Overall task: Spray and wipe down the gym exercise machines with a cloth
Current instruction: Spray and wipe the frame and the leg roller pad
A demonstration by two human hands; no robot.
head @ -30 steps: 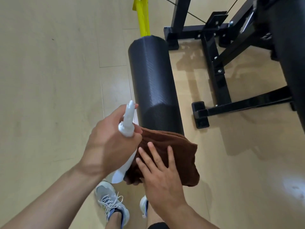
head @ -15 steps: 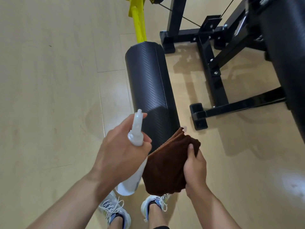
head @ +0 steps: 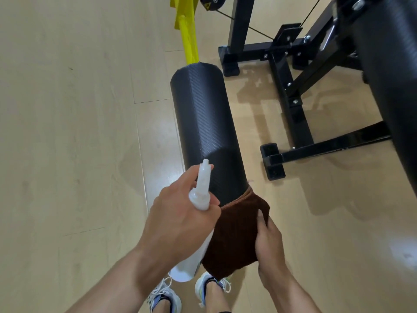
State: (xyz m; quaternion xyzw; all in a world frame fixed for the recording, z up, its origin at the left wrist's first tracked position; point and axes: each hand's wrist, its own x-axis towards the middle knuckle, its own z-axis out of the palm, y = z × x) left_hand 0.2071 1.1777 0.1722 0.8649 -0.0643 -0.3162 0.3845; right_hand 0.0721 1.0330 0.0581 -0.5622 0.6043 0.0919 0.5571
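At lower centre the left hand (head: 178, 224) gripped the white spray bottle (head: 198, 222), nozzle aimed up-frame along the black roller pad (head: 206, 132), whose long axis ran from centre toward the top; right of it, the right hand (head: 269, 242) pinched the brown cloth (head: 237, 231) draped over the pad's near end, nearer for wiping.

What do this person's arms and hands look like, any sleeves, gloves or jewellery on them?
Both forearms are bare as far as the frame shows. The left hand and right hand wear no gloves, rings or watch, and the fingers are uncovered.
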